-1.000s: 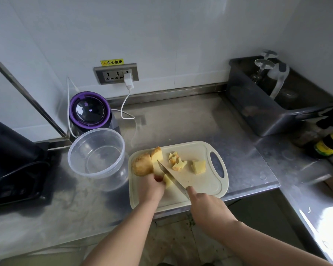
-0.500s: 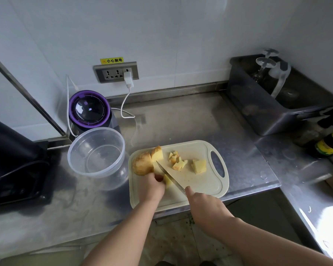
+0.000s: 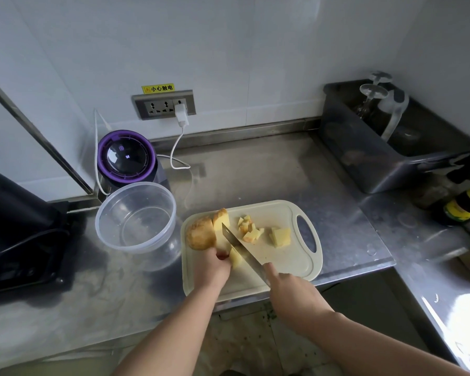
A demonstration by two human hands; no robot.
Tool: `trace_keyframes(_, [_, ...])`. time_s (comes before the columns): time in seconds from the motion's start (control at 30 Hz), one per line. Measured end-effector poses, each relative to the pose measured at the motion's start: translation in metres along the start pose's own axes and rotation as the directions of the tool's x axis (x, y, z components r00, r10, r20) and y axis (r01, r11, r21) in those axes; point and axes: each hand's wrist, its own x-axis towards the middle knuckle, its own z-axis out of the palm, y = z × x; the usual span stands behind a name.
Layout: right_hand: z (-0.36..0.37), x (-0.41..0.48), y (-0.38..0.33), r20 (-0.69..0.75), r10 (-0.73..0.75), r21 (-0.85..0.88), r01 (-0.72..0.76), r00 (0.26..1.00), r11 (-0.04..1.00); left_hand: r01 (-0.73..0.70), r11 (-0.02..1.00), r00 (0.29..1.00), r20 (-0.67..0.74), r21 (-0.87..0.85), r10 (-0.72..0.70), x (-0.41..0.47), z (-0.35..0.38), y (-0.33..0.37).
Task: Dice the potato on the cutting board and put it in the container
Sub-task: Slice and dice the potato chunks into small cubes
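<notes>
Left hand [image 3: 212, 267] grips potato [image 3: 204, 234] on cutting board [image 3: 282, 264]; right hand [image 3: 296, 297] clenches knife [image 3: 242, 248], blade against the cut face.

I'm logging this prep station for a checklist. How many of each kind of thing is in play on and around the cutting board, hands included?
hands: 2 (left hand, right hand)
knife: 1
cutting board: 1
container: 1
potato being cut: 1
Total: 6; the diced pieces are too small to count.
</notes>
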Motion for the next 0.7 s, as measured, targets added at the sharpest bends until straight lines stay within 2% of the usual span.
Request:
trace_keyframes(0.27, [0.000,-0.006,-0.005,0.055,0.003,-0.020,-0.002,0.998,1.000,0.039,0.999,0.999,-0.001,-0.015,-0.039,0.001,0.001,-0.001])
trace_keyframes(0.7, [0.009,0.002,-0.007,0.095,0.006,-0.062,0.000,0.995,0.998,0.016,1.000,1.000,-0.013,0.007,-0.016,0.001,0.002,-0.005])
